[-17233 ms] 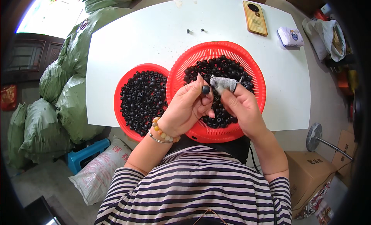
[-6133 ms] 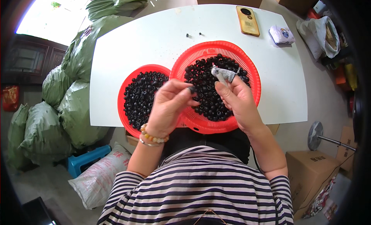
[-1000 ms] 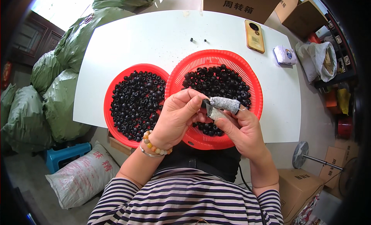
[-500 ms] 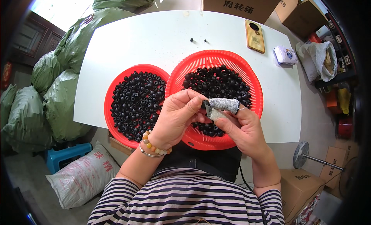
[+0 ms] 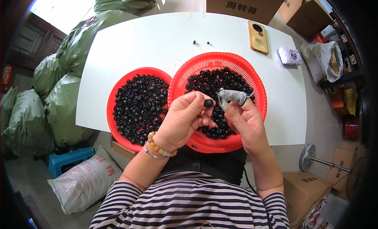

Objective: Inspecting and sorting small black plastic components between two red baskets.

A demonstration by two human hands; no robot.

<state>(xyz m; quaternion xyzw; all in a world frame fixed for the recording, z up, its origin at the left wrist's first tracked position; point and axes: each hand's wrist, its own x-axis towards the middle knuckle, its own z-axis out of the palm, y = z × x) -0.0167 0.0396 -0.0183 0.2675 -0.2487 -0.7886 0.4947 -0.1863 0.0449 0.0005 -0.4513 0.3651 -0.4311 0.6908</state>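
My left hand [image 5: 185,120] pinches a small black bead [image 5: 208,103] between thumb and fingers, held over the larger red basket [image 5: 252,122]. My right hand [image 5: 244,118] wears a grey fabric finger cot [image 5: 232,96] and holds a thin blade-like tool against the bead; the tool is mostly hidden. Both hands hover above the black beads [image 5: 208,81] in that basket. A smaller red basket [image 5: 112,114] to the left is full of similar black beads [image 5: 139,103].
A white table [image 5: 130,44] carries two loose beads [image 5: 201,42], a yellow phone [image 5: 258,31] and a small white-and-blue pack [image 5: 289,55]. Green sacks [image 5: 51,87] lie left, cardboard boxes [image 5: 244,4] beyond and right, a blue stool [image 5: 67,160] and a white sack [image 5: 82,181] below.
Both hands have stayed over the large basket. The left fingers have turned the bead slightly, and it now shows at the fingertips beside the covered right finger.
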